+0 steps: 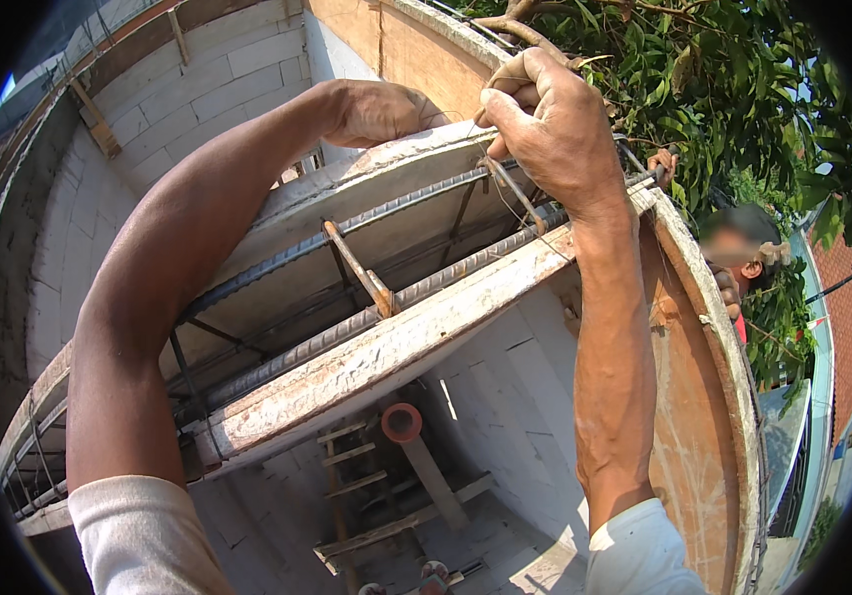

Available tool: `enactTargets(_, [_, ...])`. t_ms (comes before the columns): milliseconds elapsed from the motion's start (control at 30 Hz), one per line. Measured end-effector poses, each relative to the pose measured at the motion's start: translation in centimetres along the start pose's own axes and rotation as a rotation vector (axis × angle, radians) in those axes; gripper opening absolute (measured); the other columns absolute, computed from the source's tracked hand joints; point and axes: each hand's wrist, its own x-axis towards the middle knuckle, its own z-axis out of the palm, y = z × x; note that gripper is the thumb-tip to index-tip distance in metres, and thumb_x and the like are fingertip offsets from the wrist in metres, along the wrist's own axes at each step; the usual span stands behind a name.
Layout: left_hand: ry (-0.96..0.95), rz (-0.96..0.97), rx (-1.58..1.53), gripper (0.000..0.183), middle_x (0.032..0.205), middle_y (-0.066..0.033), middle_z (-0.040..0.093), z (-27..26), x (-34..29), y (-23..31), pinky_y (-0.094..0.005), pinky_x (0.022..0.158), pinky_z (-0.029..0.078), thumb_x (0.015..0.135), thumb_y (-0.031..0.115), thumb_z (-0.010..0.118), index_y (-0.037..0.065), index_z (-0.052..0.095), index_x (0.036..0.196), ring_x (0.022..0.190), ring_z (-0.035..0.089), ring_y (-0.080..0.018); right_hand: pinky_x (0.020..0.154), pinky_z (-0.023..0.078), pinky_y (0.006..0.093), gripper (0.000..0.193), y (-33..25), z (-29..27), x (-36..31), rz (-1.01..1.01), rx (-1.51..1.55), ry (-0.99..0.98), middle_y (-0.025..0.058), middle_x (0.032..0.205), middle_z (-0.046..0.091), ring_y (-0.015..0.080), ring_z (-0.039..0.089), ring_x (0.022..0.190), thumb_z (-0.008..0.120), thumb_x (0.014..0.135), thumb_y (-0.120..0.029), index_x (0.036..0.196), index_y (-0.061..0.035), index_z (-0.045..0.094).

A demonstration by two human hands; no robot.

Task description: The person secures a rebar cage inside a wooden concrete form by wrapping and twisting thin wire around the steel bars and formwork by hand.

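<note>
My right hand [555, 124] is closed in a pinch on a thin tie wire [485, 149], above the far end of a beam form. The wire's loose ends hang by a steel stirrup [515, 188] that crosses the ribbed rebars [322, 347]. My left hand [376, 114] rests at the outer side of the form's far board [346, 203], knuckles bent. Its fingertips are hidden, so any hold is unclear. Another stirrup [356, 263] spans the bars between my arms. The near board [416, 347] is pale and crusted.
Below the form are a wooden scaffold [351, 456] and a pipe with a reddish round end [402, 422]. Block walls [218, 89] stand at left. At right, another person's hand [662, 164] is by a rebar end, near leafy branches [713, 79] and a curved plywood panel [688, 397].
</note>
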Motion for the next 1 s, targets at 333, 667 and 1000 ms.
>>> enactTargets(333, [0.078,0.173,0.264,0.037,0.104,-0.0053,0.079,-0.3,0.5,0.6,-0.0282,0.074,0.061,0.097,0.006,0.051,0.001,0.075,0.124,0.085,0.069,-0.0084,0.076,0.063,0.0417,0.017,-0.6,-0.2,0.0,0.021,0.036,-0.025,0.0189,0.089,0.079,0.0288,0.080,0.082,0.073,0.088,-0.014,0.097,0.0009,0.073])
enactTargets(667, [0.101,0.030,-0.055,0.028,0.110,-0.0045,0.080,0.0,0.4,0.2,-0.0236,0.080,0.064,0.104,0.011,0.063,0.001,0.073,0.128,0.091,0.072,-0.0057,0.075,0.062,0.0357,0.015,-1.0,-0.2,0.0,-0.036,0.026,-0.004,0.0158,0.088,0.080,0.0213,0.078,0.079,0.073,0.090,-0.012,0.097,0.0013,0.075])
enactTargets(1000, [0.261,0.119,0.492,0.019,0.097,-0.0012,0.077,1.2,0.8,1.7,-0.0317,0.077,0.055,0.105,0.006,0.059,0.001,0.075,0.115,0.084,0.064,-0.0102,0.069,0.057,0.0333,0.019,-1.4,-0.8,-0.3,-0.164,-0.175,-0.062,0.0076,0.084,0.079,0.0141,0.071,0.072,0.075,0.097,-0.016,0.099,0.0015,0.080])
